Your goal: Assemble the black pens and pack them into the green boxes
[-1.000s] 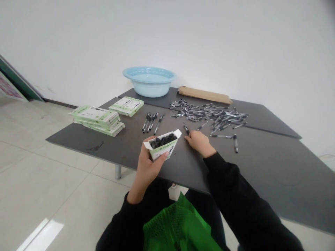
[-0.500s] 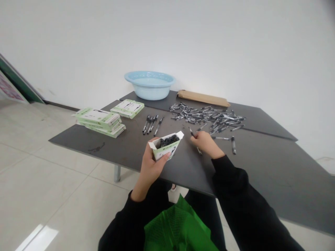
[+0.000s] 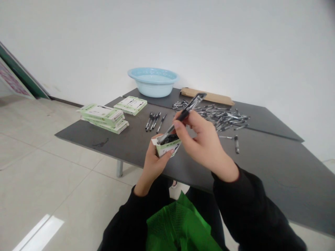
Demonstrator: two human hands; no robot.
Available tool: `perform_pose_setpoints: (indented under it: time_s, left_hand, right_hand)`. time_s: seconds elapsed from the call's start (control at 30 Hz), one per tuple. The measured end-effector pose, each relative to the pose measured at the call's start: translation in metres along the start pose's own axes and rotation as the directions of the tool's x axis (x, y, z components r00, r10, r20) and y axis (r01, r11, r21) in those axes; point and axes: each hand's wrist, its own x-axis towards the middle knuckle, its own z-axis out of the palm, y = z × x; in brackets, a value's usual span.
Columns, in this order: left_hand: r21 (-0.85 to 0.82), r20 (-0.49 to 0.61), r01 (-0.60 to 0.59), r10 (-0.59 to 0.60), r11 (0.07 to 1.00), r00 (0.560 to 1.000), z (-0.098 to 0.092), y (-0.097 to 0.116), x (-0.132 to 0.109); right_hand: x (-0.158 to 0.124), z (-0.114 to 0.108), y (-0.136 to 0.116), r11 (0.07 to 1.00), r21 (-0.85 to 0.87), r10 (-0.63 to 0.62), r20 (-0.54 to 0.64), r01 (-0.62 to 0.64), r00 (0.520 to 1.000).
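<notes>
Right hand point(image 3: 202, 141) pinching a clear plastic pen with a black grip point(image 3: 185, 113) at the mouth of a white-and-green cardboard box point(image 3: 166, 150)

Right hand: thumb and fingers drawn together on the pen's grip; pen tilted, lower end at the left end of the box's mouth, upper end raised beyond the box to the right. Depth of entry, if any, cannot be told.

Left hand point(image 3: 154, 164): wrapped around the box from its near left side, thumb across the front face. Box is open-topped and carries black-ended pens point(image 3: 171, 139), tightly grouped.

Dark grey desk point(image 3: 274, 167): a short row of clear-and-black pens point(image 3: 154, 122) lies just beyond the box; a loose heap of similar pens point(image 3: 225, 118) lies beyond it to the right. Stacked white-and-green flat cartons point(image 3: 102, 113) are to the box's left. A round, pale blue plastic basin point(image 3: 157, 89) stands well beyond the box.
</notes>
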Motion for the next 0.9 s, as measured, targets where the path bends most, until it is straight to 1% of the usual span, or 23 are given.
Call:
perform_pose_setpoints:
  time_s: [0.07,0.13,0.23,0.3,0.37,0.43,0.6,0.73,0.9]
  left_hand:
    - [0.011,-0.014,0.004,-0.004,1.0,1.0,-0.002,0.0,0.0]
    - [0.023,-0.016,0.002,-0.002,1.0,1.0,-0.002,0.001,0.0]
    - [0.014,0.029,-0.021,0.021,1.0,0.999,-0.002,0.001,0.0]
    - [0.006,0.052,-0.045,0.045,0.999,0.998,0.0,0.001,0.0]
    - [0.016,0.047,-0.067,0.066,0.998,0.997,0.0,0.0,0.0]
    - [0.035,0.03,-0.063,0.062,0.997,0.998,0.0,0.0,0.0]
    - [0.047,0.018,-0.004,0.003,0.999,1.0,0.0,0.002,0.0]
    - [0.051,0.005,0.005,-0.005,0.999,1.0,0.001,0.004,0.0]
    - [0.065,0.007,0.005,-0.005,0.998,1.0,0.001,0.004,0.001]
  right_hand:
    - [0.001,0.001,0.003,0.999,-0.032,-0.001,0.053,0.003,0.999]
    - [0.004,-0.002,0.003,0.998,-0.064,0.0,0.078,0.005,0.997]
    - [0.008,-0.005,0.001,0.993,-0.113,-0.011,0.136,0.026,0.991]
    - [0.01,-0.004,0.0,0.988,-0.147,-0.015,0.236,0.051,0.972]
    - [0.01,0.001,0.003,0.979,-0.183,-0.015,0.358,0.086,0.934]
    - [0.008,0.006,0.007,0.971,-0.214,-0.014,0.407,0.11,0.913]
    - [0.002,0.008,0.012,0.957,-0.236,-0.085,0.33,0.169,0.94]
    - [-0.002,0.007,0.005,0.937,-0.284,-0.104,0.333,0.205,0.937]
    - [0.001,0.006,0.002,0.938,-0.28,-0.106,0.329,0.204,0.938]
